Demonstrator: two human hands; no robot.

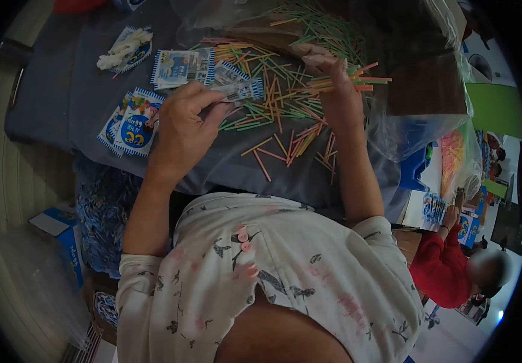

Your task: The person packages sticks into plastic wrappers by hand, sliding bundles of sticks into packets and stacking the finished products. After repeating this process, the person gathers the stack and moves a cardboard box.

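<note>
Between the thumb and fingers of my left hand (187, 118) is the edge of a small clear plastic packet (234, 92) with blue-striped ends. My right hand (341, 91) is closed round a bunch of thin coloured sticks (367, 80), pink, orange, yellow and green, their ends poking out to the right. Under and between both hands, a loose pile of similar sticks (276, 100) spreads over the grey cloth (225, 172). Flat packets (182, 66) with blue-striped edges lie just beyond my left hand. Printed blue-and-white packets (137, 127) rest to its left.
A whitish crumpled thing (125, 49) lies on another packet at the far left. More sticks (327, 27) fill an opened cardboard box (421, 72) lined with clear plastic. Many packets are heaped (104, 212) below the table's left side. At right sits a person in a red top (442, 266).
</note>
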